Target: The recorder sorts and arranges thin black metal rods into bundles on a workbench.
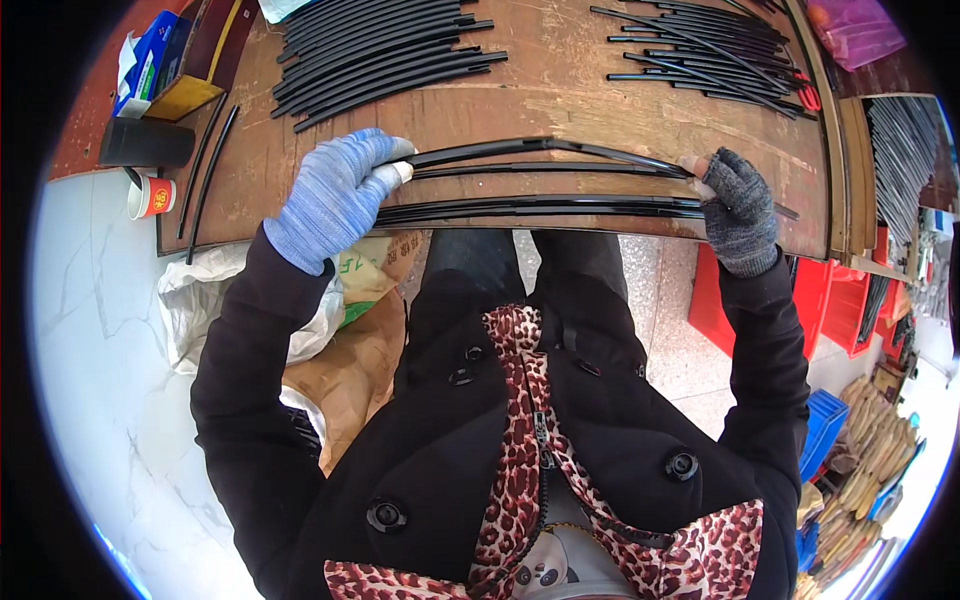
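My left hand (330,195), in a light blue glove with bare-looking pale fingertips, pinches the left end of a slim black rod (550,146). My right hand (741,212), in a dark grey fingerless glove, grips its other end. The rod bends slightly upward at a thicker joint near its middle. Just below it lies a second black rod (540,169), its ends running close to both hands; whether they touch it I cannot tell. Along the table's near edge, a row of similar black rods (540,207) runs between my hands.
Thick black tubes (385,62) lie at the back left of the wooden table (560,105), thinner rods (700,50) at the back right. A paper cup (153,197) and black cylinder (150,143) sit left. Below are a white bag (200,300) and red bins (715,310).
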`<action>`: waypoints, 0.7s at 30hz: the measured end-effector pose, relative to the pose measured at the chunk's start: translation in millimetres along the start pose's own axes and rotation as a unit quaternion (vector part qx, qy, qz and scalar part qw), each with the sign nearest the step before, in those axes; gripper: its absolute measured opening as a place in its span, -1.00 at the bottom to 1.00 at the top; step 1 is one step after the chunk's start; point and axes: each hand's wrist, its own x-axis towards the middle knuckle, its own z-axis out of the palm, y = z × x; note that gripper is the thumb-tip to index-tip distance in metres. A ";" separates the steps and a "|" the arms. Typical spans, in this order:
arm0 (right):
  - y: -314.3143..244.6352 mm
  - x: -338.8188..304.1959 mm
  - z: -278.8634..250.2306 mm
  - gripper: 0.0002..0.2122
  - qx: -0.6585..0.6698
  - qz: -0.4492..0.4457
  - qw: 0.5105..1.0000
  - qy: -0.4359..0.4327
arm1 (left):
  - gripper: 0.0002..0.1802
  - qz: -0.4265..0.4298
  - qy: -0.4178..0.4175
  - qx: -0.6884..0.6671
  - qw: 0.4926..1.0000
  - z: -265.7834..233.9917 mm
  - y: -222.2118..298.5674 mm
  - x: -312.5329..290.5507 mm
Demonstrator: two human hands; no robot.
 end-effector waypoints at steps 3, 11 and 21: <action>-19.7 15.3 8.1 -0.66 -0.029 -0.061 0.998 -0.022 | -0.81 0.126 0.006 0.130 0.983 12.9 12.2 6.6; 6.0 29.5 3.7 -0.76 0.044 0.005 0.990 0.135 | -0.80 0.036 -0.008 0.024 0.999 3.4 -0.4 -0.7; 4.5 -16.4 -8.4 -0.86 0.296 0.340 0.888 0.085 | -0.84 -0.003 -0.046 -0.044 0.998 -0.2 4.9 -1.8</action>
